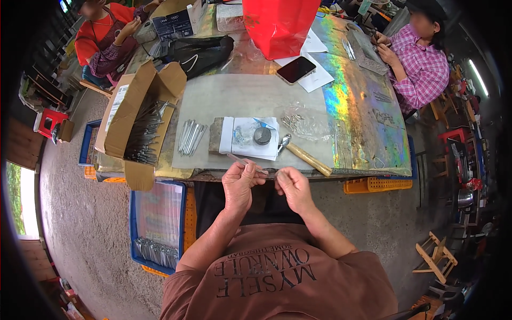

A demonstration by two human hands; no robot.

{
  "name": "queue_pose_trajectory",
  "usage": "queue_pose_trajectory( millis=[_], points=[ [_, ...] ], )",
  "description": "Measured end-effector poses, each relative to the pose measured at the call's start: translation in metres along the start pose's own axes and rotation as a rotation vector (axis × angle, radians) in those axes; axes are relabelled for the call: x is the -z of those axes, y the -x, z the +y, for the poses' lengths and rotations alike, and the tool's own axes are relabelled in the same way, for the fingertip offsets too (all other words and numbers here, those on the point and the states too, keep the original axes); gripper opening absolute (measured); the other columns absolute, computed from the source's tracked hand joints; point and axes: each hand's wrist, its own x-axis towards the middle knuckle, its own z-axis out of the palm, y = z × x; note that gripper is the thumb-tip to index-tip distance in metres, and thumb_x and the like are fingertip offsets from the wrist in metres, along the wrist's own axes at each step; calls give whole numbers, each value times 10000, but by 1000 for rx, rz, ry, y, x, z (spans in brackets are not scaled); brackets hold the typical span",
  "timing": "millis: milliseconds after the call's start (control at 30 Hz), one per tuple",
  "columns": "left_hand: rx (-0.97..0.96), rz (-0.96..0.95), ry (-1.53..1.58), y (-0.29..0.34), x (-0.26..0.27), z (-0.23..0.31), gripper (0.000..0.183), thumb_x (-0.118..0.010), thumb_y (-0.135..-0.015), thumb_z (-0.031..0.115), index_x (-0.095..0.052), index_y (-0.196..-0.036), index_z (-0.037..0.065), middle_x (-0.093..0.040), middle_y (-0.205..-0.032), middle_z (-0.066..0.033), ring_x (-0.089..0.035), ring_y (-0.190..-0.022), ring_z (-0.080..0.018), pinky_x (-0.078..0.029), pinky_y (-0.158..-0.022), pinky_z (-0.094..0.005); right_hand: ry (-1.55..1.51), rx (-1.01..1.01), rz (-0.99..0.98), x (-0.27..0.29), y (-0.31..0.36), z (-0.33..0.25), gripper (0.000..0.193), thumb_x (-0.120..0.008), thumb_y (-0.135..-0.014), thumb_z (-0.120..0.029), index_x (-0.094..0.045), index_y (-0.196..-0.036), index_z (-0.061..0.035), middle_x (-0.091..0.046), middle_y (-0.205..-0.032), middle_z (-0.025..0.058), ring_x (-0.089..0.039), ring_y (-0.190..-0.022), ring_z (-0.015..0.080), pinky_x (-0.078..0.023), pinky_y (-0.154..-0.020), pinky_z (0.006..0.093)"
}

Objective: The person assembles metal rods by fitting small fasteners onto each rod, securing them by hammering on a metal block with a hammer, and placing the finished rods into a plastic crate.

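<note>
My left hand (238,185) is closed on a thin metal rod (246,162), which slants across its fingertips at the table's near edge. Close beside it, my right hand (296,190) is pinched near the rod's end; whatever it holds is too small to make out. Just beyond the hands, a hammer (308,157) with a wooden handle lies on the table. Left of its head, a dark grey round block (262,135) rests on white paper (239,143) over a grey slab (215,136). Several loose metal rods (192,137) lie further left.
An open cardboard box (113,121) full of rods stands at left. A clear plastic bag (314,127) of small metal pieces, a phone (296,70) and a red bag (277,26) lie beyond. Below left is a blue tray (133,224). Two people sit across the table.
</note>
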Motion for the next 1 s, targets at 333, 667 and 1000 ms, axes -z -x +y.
queue_pose_trajectory(
  millis=[333,667,1000],
  points=[
    [-270,-15,-248,-58,0,20,122,-537,-840,106,-552,-862,-14,-577,-745,-59,-576,-664,-131,-473,-543,-220,1392,322,127,80,-23,-15,204,-592,-734,-165,-510,-872,-39,-502,-784,121,-505,-746,301,-398,-640,397],
    [-330,-41,-397,-80,-7,13,98,-539,-833,73,-563,-795,-14,-564,-741,-26,-541,-649,-86,-459,-572,-206,1214,91,-58,88,-34,-25,249,-609,-714,-183,-517,-853,2,-547,-778,184,-536,-750,334,-430,-668,387],
    [-371,-16,-479,-83,-7,9,74,-556,-813,50,-574,-790,-18,-561,-705,-10,-519,-634,-63,-448,-576,-197,599,-439,-172,87,-33,-45,257,-571,-755,-187,-513,-891,24,-540,-610,50,-469,-407,105,-386,-395,260]
  ],
)
